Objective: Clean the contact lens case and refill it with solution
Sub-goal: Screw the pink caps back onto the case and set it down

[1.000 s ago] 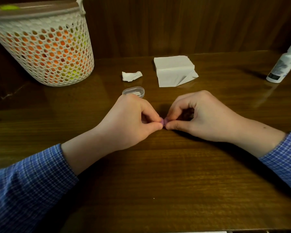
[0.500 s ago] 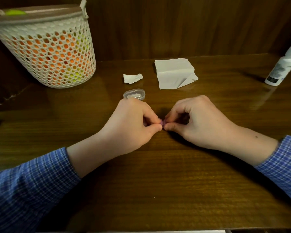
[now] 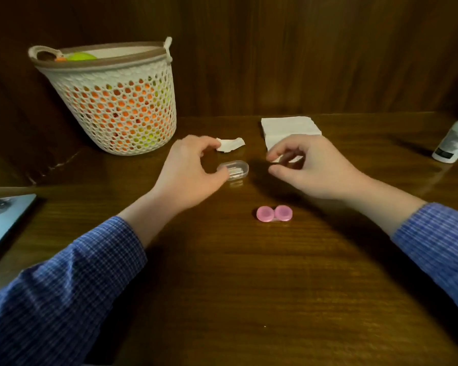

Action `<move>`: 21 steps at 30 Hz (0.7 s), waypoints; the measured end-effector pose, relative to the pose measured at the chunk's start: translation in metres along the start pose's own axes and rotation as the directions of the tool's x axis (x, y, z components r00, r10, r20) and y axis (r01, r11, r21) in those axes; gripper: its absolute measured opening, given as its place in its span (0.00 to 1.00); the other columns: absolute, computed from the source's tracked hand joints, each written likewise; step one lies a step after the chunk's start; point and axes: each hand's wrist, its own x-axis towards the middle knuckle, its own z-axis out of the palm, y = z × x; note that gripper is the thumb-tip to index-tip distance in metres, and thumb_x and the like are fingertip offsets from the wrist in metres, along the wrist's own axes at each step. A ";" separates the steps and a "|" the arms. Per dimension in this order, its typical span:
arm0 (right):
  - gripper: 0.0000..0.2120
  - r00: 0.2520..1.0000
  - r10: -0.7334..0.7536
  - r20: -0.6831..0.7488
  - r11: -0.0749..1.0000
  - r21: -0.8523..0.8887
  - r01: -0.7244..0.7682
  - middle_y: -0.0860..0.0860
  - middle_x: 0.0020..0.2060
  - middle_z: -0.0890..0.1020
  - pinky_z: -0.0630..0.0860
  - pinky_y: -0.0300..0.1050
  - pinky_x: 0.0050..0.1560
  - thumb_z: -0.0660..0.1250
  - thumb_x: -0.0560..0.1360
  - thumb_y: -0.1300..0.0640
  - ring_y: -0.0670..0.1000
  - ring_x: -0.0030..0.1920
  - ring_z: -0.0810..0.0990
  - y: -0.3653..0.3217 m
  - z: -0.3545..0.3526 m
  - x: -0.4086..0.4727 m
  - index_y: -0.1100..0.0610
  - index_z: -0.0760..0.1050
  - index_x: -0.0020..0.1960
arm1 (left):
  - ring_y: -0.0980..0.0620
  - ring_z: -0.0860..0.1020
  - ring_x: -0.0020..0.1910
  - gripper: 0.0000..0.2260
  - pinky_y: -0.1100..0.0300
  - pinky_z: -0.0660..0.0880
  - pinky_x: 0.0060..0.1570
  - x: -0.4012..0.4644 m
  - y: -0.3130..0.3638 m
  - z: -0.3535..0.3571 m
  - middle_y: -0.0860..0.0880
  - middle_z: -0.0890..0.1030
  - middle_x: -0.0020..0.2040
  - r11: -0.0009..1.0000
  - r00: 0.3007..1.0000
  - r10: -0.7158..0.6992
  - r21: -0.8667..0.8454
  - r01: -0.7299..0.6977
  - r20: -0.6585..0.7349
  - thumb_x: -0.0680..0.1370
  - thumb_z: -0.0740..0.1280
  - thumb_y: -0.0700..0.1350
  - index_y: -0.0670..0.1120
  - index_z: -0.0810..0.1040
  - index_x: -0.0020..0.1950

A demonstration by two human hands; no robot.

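Note:
The pink contact lens case (image 3: 274,213) lies on the wooden table (image 3: 249,286) with both round caps on, free of both hands. My left hand (image 3: 191,173) hovers beyond it, fingers curled apart around a small clear plastic box (image 3: 234,169), thumb close to or touching its left end. My right hand (image 3: 312,170) is raised to the right of that box, thumb and fingers apart with nothing between them. The white solution bottle (image 3: 454,140) stands at the far right edge, partly cut off.
A white mesh basket (image 3: 117,101) with orange and yellow contents stands back left. A crumpled tissue scrap (image 3: 230,145) and a folded white tissue stack (image 3: 288,128) lie behind the hands. A flat light-coloured object (image 3: 3,220) sits at the left edge. A wood-panelled wall closes the back.
Both hands let go of the pink case and moved away from me; it now lies alone on the table. The left hand has reached the clear box.

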 end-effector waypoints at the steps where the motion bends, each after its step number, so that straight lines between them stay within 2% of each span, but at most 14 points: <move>1: 0.08 1.000 -0.022 0.022 0.999 -0.025 0.023 0.41 0.52 0.83 0.80 0.38 0.52 0.74 0.76 0.53 0.39 0.51 0.81 0.000 0.004 0.012 0.45 0.82 0.54 | 0.57 0.75 0.62 0.26 0.59 0.77 0.59 0.003 -0.006 0.001 0.55 0.76 0.63 0.999 0.997 -0.032 0.034 0.030 0.074 0.75 0.76 0.53 0.53 0.74 0.72; 3: 0.11 0.993 -0.083 0.085 0.993 -0.082 0.090 0.44 0.55 0.83 0.77 0.36 0.54 0.75 0.75 0.52 0.41 0.54 0.80 -0.004 0.016 0.032 0.48 0.82 0.57 | 0.55 0.74 0.66 0.31 0.57 0.74 0.64 0.007 -0.012 0.005 0.54 0.77 0.67 0.998 0.979 -0.057 0.027 0.053 0.197 0.74 0.76 0.54 0.53 0.70 0.74; 5: 0.11 0.981 -0.139 0.138 0.979 -0.130 0.157 0.45 0.56 0.83 0.73 0.32 0.55 0.75 0.75 0.50 0.43 0.56 0.79 -0.007 0.029 0.041 0.48 0.82 0.57 | 0.56 0.74 0.67 0.30 0.58 0.72 0.65 0.009 -0.015 0.010 0.55 0.78 0.67 0.999 0.967 -0.031 0.002 0.032 0.252 0.74 0.76 0.54 0.54 0.69 0.74; 9: 0.09 0.957 -0.202 0.207 0.955 -0.176 0.239 0.45 0.51 0.86 0.78 0.37 0.54 0.74 0.76 0.51 0.43 0.51 0.81 -0.010 0.044 0.040 0.48 0.85 0.56 | 0.57 0.76 0.63 0.19 0.53 0.75 0.66 0.009 -0.017 0.014 0.58 0.81 0.61 0.999 0.973 0.045 -0.008 -0.044 0.227 0.77 0.74 0.51 0.56 0.77 0.67; 12: 0.09 0.951 -0.239 0.195 0.940 -0.197 0.277 0.45 0.50 0.87 0.79 0.38 0.54 0.72 0.77 0.51 0.43 0.48 0.82 -0.011 0.042 0.035 0.48 0.85 0.57 | 0.59 0.78 0.60 0.13 0.57 0.75 0.63 0.007 -0.015 0.017 0.60 0.82 0.56 0.997 0.975 0.061 -0.065 -0.048 0.213 0.78 0.74 0.50 0.56 0.80 0.61; 16: 0.11 0.942 -0.299 0.152 0.926 -0.193 0.325 0.47 0.44 0.88 0.83 0.44 0.48 0.69 0.77 0.51 0.45 0.43 0.84 -0.017 0.032 0.024 0.52 0.86 0.56 | 0.62 0.80 0.55 0.11 0.64 0.77 0.56 0.005 -0.008 0.017 0.60 0.83 0.53 0.976 0.978 0.038 -0.219 0.008 0.203 0.78 0.74 0.50 0.55 0.82 0.59; 21: 0.13 0.939 -0.317 0.135 0.922 -0.187 0.338 0.47 0.41 0.88 0.83 0.44 0.43 0.68 0.76 0.49 0.45 0.39 0.84 -0.022 0.020 0.015 0.53 0.87 0.54 | 0.65 0.82 0.52 0.09 0.61 0.80 0.55 0.001 0.000 0.014 0.58 0.85 0.51 0.941 0.974 0.029 -0.336 0.050 0.226 0.77 0.75 0.48 0.54 0.84 0.56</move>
